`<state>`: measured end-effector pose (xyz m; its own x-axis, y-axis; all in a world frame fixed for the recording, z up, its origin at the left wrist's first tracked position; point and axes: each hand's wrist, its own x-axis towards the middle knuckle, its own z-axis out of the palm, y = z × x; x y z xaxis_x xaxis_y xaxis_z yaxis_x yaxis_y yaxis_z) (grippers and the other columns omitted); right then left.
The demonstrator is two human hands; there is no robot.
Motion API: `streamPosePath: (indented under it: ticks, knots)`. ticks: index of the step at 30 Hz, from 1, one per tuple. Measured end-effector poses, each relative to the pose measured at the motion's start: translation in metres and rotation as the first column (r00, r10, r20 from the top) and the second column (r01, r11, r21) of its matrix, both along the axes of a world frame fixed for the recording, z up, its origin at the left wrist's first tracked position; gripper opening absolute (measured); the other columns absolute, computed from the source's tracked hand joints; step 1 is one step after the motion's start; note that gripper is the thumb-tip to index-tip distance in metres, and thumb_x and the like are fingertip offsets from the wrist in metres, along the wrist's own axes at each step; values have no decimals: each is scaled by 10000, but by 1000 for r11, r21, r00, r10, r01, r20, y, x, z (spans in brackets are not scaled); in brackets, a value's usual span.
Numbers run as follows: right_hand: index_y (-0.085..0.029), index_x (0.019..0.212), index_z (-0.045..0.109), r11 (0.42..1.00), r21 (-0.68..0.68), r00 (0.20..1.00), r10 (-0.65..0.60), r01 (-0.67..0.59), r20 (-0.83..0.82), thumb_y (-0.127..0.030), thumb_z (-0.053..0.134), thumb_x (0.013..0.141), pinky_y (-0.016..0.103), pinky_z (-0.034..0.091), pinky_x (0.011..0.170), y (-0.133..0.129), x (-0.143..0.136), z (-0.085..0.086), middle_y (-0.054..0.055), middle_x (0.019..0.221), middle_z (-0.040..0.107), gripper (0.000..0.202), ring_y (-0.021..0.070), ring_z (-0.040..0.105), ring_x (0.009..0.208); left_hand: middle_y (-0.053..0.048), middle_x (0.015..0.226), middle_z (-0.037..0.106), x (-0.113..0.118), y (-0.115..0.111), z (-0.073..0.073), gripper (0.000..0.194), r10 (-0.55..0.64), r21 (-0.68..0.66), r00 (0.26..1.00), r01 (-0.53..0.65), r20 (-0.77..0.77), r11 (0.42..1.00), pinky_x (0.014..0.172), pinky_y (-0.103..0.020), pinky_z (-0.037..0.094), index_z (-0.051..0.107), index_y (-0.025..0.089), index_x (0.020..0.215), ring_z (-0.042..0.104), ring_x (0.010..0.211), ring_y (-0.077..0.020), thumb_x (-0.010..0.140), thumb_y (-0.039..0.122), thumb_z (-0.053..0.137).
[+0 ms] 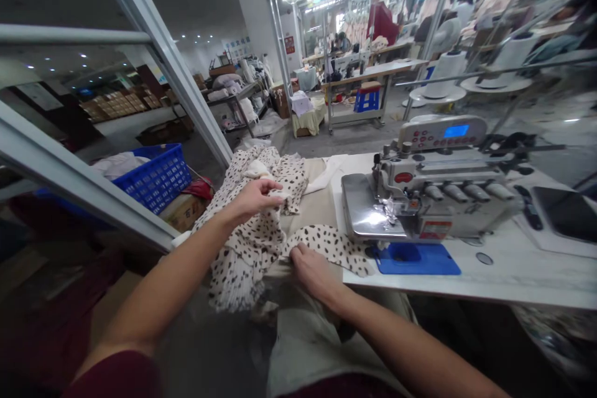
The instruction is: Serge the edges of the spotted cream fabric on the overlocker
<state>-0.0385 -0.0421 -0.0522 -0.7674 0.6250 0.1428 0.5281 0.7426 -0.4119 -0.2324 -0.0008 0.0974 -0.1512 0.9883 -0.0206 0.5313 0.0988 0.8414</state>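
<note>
Standing near the white tabletop [504, 281], I see both bare hands working over cream cloth scattered with dark spots, and the nearer piece is the one that matters. It is a curved, flat strip of cream, dark-spotted fabric [333, 244], lying at the table's front edge, its long axis running left to right across the person's body. Its right tip ends close beside the blue flat plate [433, 260] below the polished metal bed [361, 202] of the white sewing machine [448, 183]

The right hand [313, 268] is clearly the nearer one: it sits at the strip's left part, fingers curled in and seemingly pinching the near edge, so the strip stretches away from it to the right, towards the machine. The left hand [255, 200] is further off to the left, over a loose heap of cream, dark-spotted ruffled fabric [242, 249]. Its thumb and forefinger are part-way open with a gap between them; whether the other fingers grip any cloth, I cannot tell. Past the strip, a flat beige sheet [321, 208] lies between heap and machine
</note>
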Motion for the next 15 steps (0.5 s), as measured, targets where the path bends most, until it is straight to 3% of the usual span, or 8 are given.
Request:
streamPosePath:
  ticks: [3,6,10,13,15]
  knots:
    - [-174,917,647,961,-234,938,-213,150,-274,-156,486,909,276,462,728,6,18,-1,72,907,700,162,186,631,796,7,706,623,7,-13,18,496,2,4,987,-3,161,1000,536,-196,378,690,126,991,513,574,-82,633,440,827]
    - [-176,828,672,838,-511,738,-465,190,-488,-314,540,890,279,468,681,12,32,-1,37,750,696,201,173,609,685,-1,714,647,22,-25,22,456,-16,28,984,11,179,1000,534,-198,390,706,149,968,537,583,-92,666,475,807]
    - [-136,1024,720,672,-735,513,-665,94,-543,-391,652,789,320,515,696,16,51,4,68,830,732,353,204,642,725,-48,870,718,49,-35,7,379,-116,46,985,111,130,993,628,-233,479,728,172,1012,629,707,-140,709,391,787]
    - [-138,1028,738,597,-802,441,-724,17,-530,-394,675,780,295,502,654,15,66,12,56,796,721,362,197,630,726,-78,964,738,69,-37,-13,315,-238,64,966,232,99,971,691,-256,508,750,176,1029,664,795,-172,766,349,749]
    - [-140,987,742,531,-845,410,-759,-61,-506,-387,661,790,240,428,538,14,75,19,7,656,652,326,146,553,598,-84,936,744,82,-36,-26,271,-318,79,943,311,94,947,711,-265,514,766,169,968,670,798,-181,771,356,755]
